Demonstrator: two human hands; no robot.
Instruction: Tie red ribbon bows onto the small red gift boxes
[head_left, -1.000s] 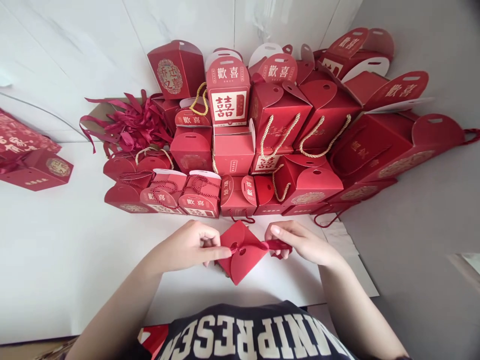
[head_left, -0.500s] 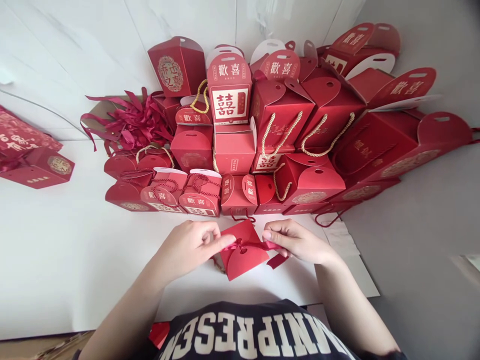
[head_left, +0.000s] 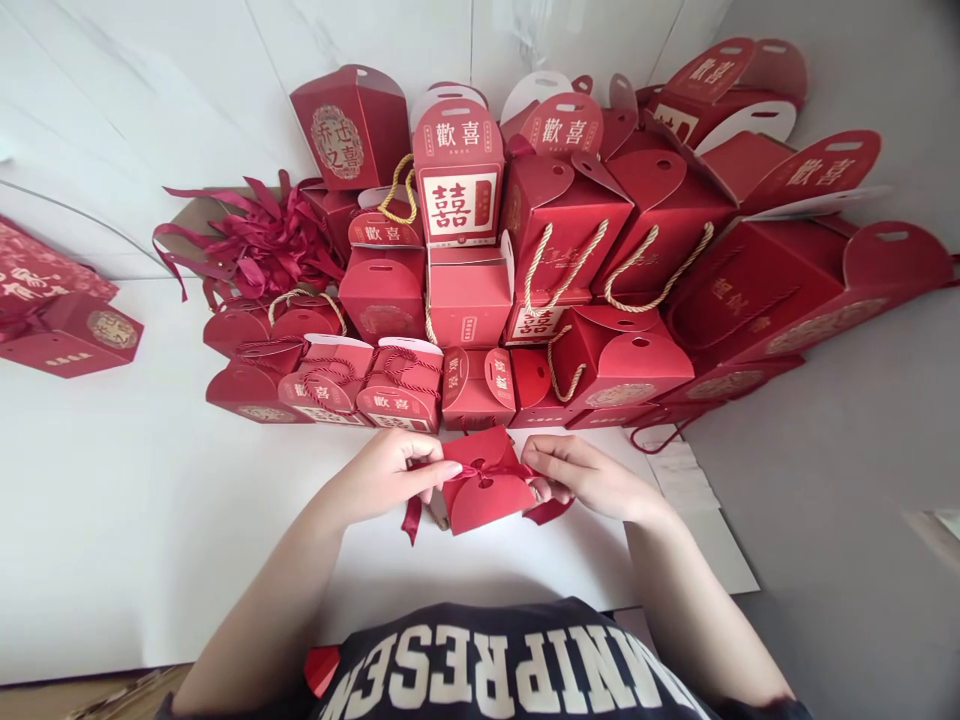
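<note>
In front of me a small red gift box (head_left: pixel 489 498) stands with its rounded top flaps folded over. A dark red ribbon (head_left: pixel 411 520) runs across its top and is crossed or knotted at the middle. My left hand (head_left: pixel 396 468) pinches the ribbon at the box's left side, and a loose tail hangs below the fingers. On the other side, my right hand (head_left: pixel 577 472) is closed on the ribbon's right part, its end drooping underneath. Some of the right fingers are hidden behind the box's edge.
Stacked red gift boxes (head_left: pixel 466 300) with cord handles fill the back of the white table (head_left: pixel 150 540). A pile of loose red ribbons (head_left: pixel 262 240) lies at back left. Further left sits another red box (head_left: pixel 82 335). A grey wall (head_left: pixel 847 460) bounds the right side.
Both hands have shifted slightly away from me with the box. The ribbon is now drawn straight across the top, and a tail shows below my left hand.
</note>
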